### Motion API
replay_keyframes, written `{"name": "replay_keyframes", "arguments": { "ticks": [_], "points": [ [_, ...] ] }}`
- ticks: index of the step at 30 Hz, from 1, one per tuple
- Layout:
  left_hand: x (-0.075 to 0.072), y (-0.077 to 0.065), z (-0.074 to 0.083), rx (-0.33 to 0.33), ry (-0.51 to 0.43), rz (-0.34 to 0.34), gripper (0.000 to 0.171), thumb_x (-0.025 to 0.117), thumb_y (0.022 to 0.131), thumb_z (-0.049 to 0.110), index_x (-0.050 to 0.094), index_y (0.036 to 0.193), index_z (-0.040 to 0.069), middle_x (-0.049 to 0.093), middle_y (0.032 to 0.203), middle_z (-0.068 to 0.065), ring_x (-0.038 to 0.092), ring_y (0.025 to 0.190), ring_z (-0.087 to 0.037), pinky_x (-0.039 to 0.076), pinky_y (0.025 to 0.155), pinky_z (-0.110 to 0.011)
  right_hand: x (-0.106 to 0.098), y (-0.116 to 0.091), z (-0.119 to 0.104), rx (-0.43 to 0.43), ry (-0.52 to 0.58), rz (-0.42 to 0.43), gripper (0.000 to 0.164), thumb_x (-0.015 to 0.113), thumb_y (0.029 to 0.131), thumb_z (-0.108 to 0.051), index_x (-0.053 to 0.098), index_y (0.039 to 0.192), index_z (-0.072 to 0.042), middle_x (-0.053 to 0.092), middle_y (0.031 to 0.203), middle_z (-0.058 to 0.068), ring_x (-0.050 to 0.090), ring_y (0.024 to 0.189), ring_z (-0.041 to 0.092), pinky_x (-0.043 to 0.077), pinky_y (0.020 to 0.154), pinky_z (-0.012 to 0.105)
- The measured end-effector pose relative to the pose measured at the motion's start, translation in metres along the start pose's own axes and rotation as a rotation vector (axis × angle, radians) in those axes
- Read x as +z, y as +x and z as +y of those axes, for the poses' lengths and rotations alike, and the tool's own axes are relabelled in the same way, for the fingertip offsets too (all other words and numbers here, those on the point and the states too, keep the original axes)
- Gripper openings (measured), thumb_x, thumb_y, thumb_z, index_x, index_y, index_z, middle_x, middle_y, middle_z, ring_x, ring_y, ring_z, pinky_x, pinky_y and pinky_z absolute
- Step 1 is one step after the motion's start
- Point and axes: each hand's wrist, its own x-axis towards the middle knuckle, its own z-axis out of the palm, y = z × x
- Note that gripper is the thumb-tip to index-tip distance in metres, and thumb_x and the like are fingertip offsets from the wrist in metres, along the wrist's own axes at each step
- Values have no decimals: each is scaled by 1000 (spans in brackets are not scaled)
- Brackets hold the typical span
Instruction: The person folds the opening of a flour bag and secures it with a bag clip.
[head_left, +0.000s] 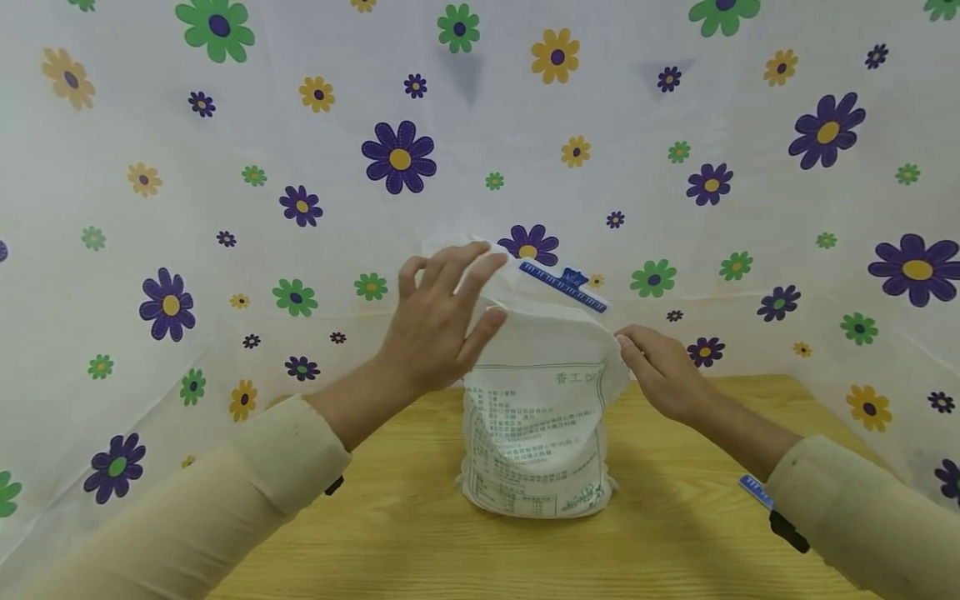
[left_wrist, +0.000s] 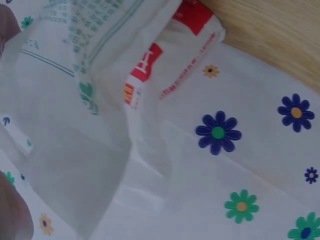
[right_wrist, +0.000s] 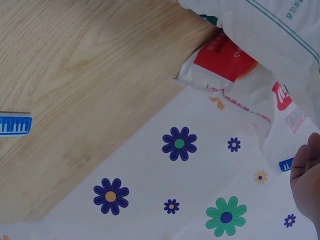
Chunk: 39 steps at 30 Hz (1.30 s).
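Note:
A soft white bag (head_left: 536, 417) with green printed text stands on the wooden table. My right hand (head_left: 667, 375) pinches the bag's upper right edge between thumb and fingers. At the upper left edge, my left hand (head_left: 442, 321) has its thumb and fingers spread apart, loosely bent. A long blue-and-white clip (head_left: 562, 287) slants across the white material behind the bag's front edge. In the left wrist view, red printing shows on another side of the white material (left_wrist: 145, 65); whether it is the same bag I cannot tell.
On the wooden table (head_left: 375, 533), a second blue clip (head_left: 756, 490) lies at the right, partly behind my right sleeve; the right wrist view also shows this clip (right_wrist: 15, 124). A white cloth (head_left: 480, 108) with printed flowers hangs behind the table.

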Motion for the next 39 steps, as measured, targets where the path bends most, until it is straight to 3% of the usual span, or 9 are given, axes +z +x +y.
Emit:
{"name": "replay_keyframes", "arguments": {
  "ticks": [3, 8, 12, 15, 19, 24, 29, 32, 39],
  "points": [
    [0, 12, 16, 64, 3, -50, 60, 11, 97, 53, 39, 137, 20, 41, 142, -6, 35, 129, -24, 19, 99, -48, 1, 2, -1, -8, 8, -7, 37, 29, 103, -29, 55, 115, -6, 63, 107, 8, 60, 97, 24, 49, 84, 47],
    [4, 24, 30, 89, 10, -105, 64, 7, 97, 53, 55, 126, 21, 44, 141, -5, 35, 129, -23, 19, 101, -48, 6, 6, -5, -40, 11, -29, 34, 30, 102, -29, 56, 113, -9, 62, 103, 4, 58, 93, 20, 49, 81, 42],
    [7, 30, 38, 89, -12, -127, 50, 24, 99, 45, 68, 103, 22, 51, 135, -4, 38, 129, -22, 21, 101, -50, 9, 7, -8, -80, -30, -61, 28, 36, 101, -29, 55, 112, -11, 58, 99, 0, 53, 89, 15, 48, 77, 35],
    [9, 30, 40, 80, -12, -155, 37, 37, 96, 39, 70, 90, 22, 55, 128, -3, 41, 125, -21, 22, 100, -49, 11, 7, -11, -103, -82, -82, 29, 40, 100, -33, 54, 114, -12, 58, 104, -2, 54, 95, 13, 48, 82, 36],
    [13, 27, 40, 81, 67, -240, 32, 46, 93, 44, 66, 98, 20, 56, 125, -2, 43, 122, -20, 23, 99, -47, 13, 6, -14, -110, -146, -89, 31, 42, 98, -37, 54, 113, -12, 57, 107, 0, 53, 99, 15, 47, 86, 38],
    [18, 22, 36, 141, 228, -343, 46, 49, 88, 53, 59, 115, 17, 58, 122, -2, 49, 113, -22, 31, 93, -41, 16, 6, -14, -127, -285, -67, 36, 42, 98, -41, 56, 110, -11, 59, 103, 1, 51, 95, 17, 43, 84, 38],
    [24, 19, 30, 213, 304, -358, 44, 49, 88, 53, 61, 109, 15, 63, 105, -2, 55, 96, -21, 39, 84, -35, 16, 4, -7, -199, -536, 15, 35, 44, 96, -46, 58, 98, -14, 60, 95, 1, 51, 97, 21, 34, 87, 44],
    [27, 18, 25, 247, 351, -383, 44, 47, 91, 52, 61, 108, 14, 63, 100, -2, 54, 89, -19, 42, 78, -31, 13, 2, 1, -271, -665, 64, 31, 52, 92, -45, 57, 86, -15, 58, 85, 0, 53, 91, 22, 36, 84, 44],
    [34, 18, 12, 311, 465, -400, 44, 45, 93, 53, 59, 108, 15, 59, 105, -3, 49, 91, -20, 42, 75, -29, 12, -1, 18, -307, -712, 66, 31, 55, 90, -43, 63, 81, -15, 60, 81, -2, 53, 83, 19, 38, 83, 45]
  ]
}}
